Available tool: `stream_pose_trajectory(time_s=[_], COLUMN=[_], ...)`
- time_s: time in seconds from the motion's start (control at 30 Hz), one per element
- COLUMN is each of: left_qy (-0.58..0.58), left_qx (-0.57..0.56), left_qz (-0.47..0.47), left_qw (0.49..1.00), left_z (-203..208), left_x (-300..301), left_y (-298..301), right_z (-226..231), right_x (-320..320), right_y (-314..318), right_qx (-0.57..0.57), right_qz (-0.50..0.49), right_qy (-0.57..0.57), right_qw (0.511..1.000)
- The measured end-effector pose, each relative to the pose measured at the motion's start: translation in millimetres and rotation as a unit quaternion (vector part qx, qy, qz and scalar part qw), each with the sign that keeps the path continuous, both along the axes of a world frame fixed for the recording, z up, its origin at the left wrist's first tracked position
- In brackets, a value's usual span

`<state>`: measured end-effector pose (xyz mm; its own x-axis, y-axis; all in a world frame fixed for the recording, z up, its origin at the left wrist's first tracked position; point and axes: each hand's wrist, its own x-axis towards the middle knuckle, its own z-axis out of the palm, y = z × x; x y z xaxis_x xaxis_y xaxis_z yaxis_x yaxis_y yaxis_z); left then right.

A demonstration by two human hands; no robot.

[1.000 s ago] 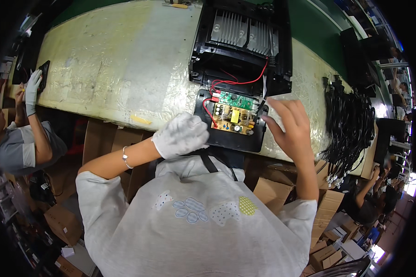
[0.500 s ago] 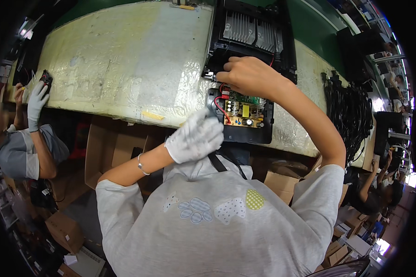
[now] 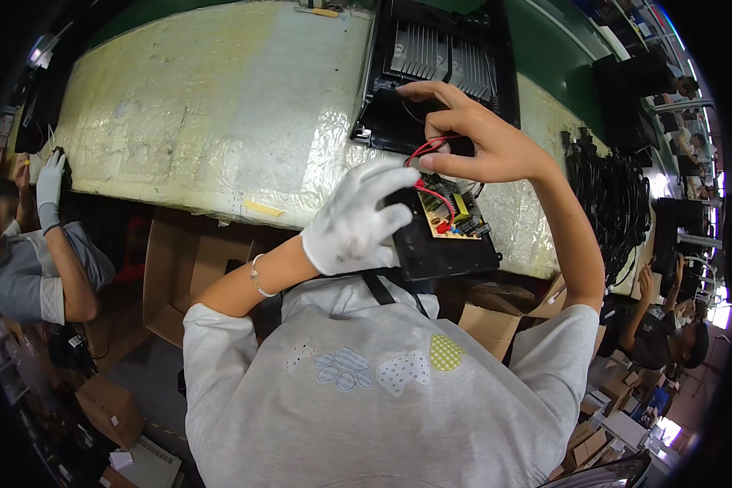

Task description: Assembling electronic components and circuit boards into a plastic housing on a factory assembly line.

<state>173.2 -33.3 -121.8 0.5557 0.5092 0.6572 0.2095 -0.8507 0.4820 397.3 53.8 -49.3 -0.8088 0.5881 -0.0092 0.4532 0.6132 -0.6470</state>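
Note:
My left hand, in a white glove, grips the left edge of a black plastic panel. The panel lies tilted at the near table edge and carries a circuit board with a yellow component. The glove's upper fingertips are beside a red connector, and partly hide the panel's left side. Bare, my right hand has thumb and a bent finger closed on red wires above the board; its index finger stretches toward the black housing, which has metal heat-sink fins.
Bundled black cables lie on the right. A yellow-handled tool is at the far edge, and a yellow strip near the front edge. Below the table stands an open cardboard box. Another person's gloved hand is at the left.
My left hand has moved up and right onto the panel, which has shifted nearer and turned. My right hand has drawn back from the housing's near edge and lifted the red wires.

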Motion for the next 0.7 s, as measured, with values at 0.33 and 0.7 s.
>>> stream_pose_trajectory(time_s=[0.33,0.7], left_qy=[-0.063,-0.038], left_qx=[-0.194,-0.232], left_qz=[0.002,-0.052], left_qw=[0.979,0.971], left_z=[-11.8,-16.2], left_x=[23.3,23.5], left_y=[35.6,72.2], right_z=[-2.5,12.9], right_x=[10.2,15.7], right_y=[-16.4,-29.6], right_qx=[0.031,0.095], right_qz=[-0.057,-0.147], right_qy=[0.026,0.054], right_qw=[0.998,0.983])
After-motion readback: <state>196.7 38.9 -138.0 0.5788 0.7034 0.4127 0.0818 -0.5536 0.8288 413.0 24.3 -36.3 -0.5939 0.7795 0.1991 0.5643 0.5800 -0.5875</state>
